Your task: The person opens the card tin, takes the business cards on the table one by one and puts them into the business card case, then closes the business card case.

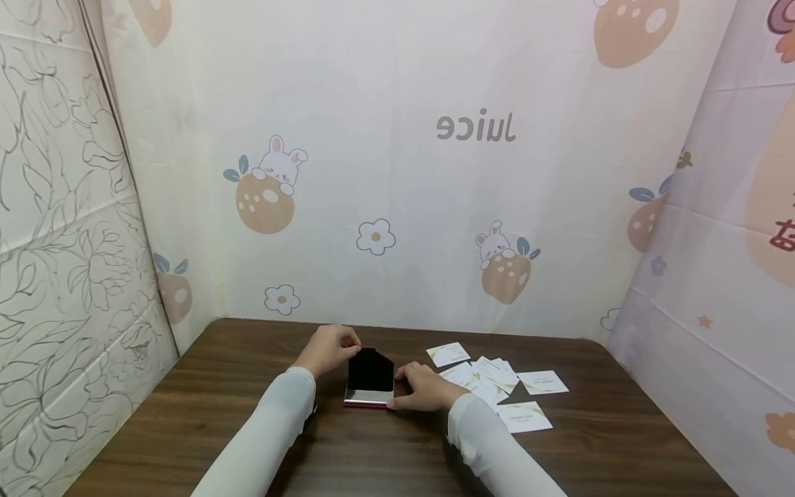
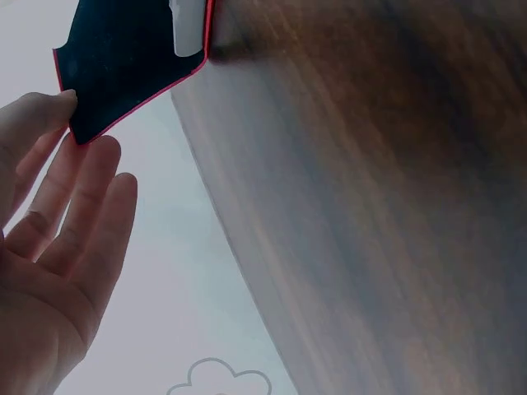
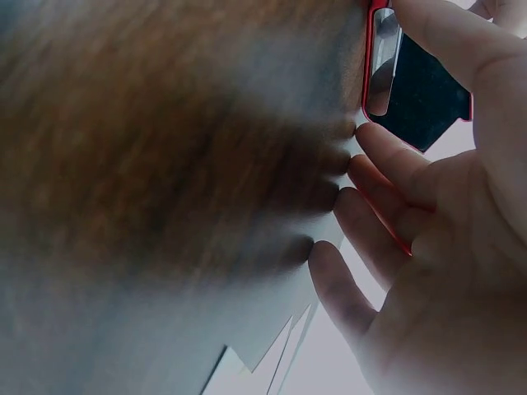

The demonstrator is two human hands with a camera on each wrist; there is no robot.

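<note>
A business card case [image 1: 370, 371] stands unfolded on the table, black inside, with red edges and a silvery metal strip across its base. My left hand [image 1: 328, 348] pinches the top corner of the raised lid between thumb and fingers. In the left wrist view the thumb lies on the black inner face of the lid [image 2: 123, 70]. My right hand [image 1: 428, 388] holds the right side of the base, thumb at the near corner and index finger farther back. The right wrist view shows its other fingertips [image 3: 325, 255] down on the table.
Several white business cards [image 1: 497, 374] lie overlapping right of the case, partly behind my right wrist. Single cards lie around them, one at the back [image 1: 448, 354], one at the right [image 1: 543, 382], one nearer [image 1: 524, 417]. Printed curtains [image 1: 397, 172] enclose the brown wooden table [image 1: 205, 414].
</note>
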